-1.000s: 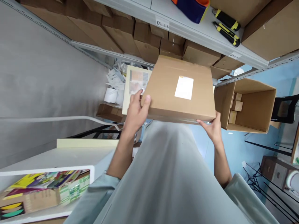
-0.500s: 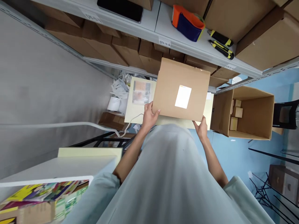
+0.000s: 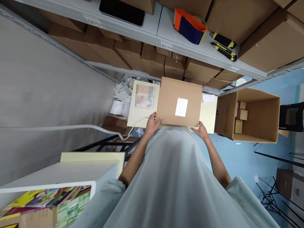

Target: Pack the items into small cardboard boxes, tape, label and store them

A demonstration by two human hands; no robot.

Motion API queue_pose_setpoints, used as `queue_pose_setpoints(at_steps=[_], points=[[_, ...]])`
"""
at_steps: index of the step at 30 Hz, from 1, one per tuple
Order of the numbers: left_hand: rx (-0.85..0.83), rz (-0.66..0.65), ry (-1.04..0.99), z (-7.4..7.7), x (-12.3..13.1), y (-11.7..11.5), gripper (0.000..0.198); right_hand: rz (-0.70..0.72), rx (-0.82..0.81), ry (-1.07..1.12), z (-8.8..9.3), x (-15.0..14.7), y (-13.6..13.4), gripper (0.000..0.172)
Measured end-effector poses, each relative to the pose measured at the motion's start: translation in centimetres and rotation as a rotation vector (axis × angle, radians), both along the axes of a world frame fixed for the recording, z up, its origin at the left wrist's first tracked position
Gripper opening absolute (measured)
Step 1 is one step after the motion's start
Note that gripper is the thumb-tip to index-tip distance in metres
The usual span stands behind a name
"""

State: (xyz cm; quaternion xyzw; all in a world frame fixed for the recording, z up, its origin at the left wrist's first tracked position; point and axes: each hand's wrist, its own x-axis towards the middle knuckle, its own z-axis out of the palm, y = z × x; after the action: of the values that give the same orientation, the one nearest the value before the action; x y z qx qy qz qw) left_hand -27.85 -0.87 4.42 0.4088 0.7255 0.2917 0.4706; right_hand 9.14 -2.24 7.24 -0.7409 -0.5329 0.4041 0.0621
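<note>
A flat brown cardboard box (image 3: 171, 95) with a white label (image 3: 181, 107) is in front of me, over a pale yellow tabletop (image 3: 209, 115). My left hand (image 3: 152, 124) grips its near left corner, thumb on the upper face. At the near right corner, my right hand (image 3: 201, 130) is closed around the edge, its thumb pointing inward; part of its fingers is hidden. To the left of the box lies a clear plastic packet (image 3: 144, 96) with a printed sheet. A white slip of paper (image 3: 208, 98) is on the tabletop to the right.
Above the tabletop, a grey shelf (image 3: 142, 33) bears a black phone (image 3: 122, 12), an orange and blue pouch (image 3: 190, 27) and two utility knives (image 3: 224, 46). An open carton (image 3: 258, 118) with small boxes stands right. A white cable (image 3: 71, 127) runs on the left.
The cardboard box has moved down toward the tabletop and looks smaller, baring the white slip on its right. Both my hands stay at its near corners.
</note>
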Motion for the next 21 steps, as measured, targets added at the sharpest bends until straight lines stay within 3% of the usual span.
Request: queue_pose_setpoints(at_steps=[2,4,8,12,16,21], points=[[0.0,0.053,-0.02,-0.1,-0.2,1.6,0.07,-0.075,0.076,0.136,0.1,0.8,1.5,0.093],[0.01,0.109,-0.045,0.1,-0.5,3.8,0.067,-0.172,0.153,0.236,0.2,1.4,3.5,0.098],[0.01,0.141,-0.068,1.4,-0.5,8.4,0.058,-0.276,0.201,0.309,0.0,1.3,8.3,0.094],[0.037,0.064,-0.09,3.1,0.2,10.6,0.057,-0.274,0.157,0.31,0.1,-0.3,11.3,0.084],[0.054,0.074,-0.073,4.5,0.6,10.7,0.058,-0.226,0.195,0.317,1.3,-1.4,11.2,0.081],[0.198,0.094,-0.01,7.0,0.0,9.7,0.061,-0.233,0.348,0.299,5.3,-1.3,9.0,0.088]])
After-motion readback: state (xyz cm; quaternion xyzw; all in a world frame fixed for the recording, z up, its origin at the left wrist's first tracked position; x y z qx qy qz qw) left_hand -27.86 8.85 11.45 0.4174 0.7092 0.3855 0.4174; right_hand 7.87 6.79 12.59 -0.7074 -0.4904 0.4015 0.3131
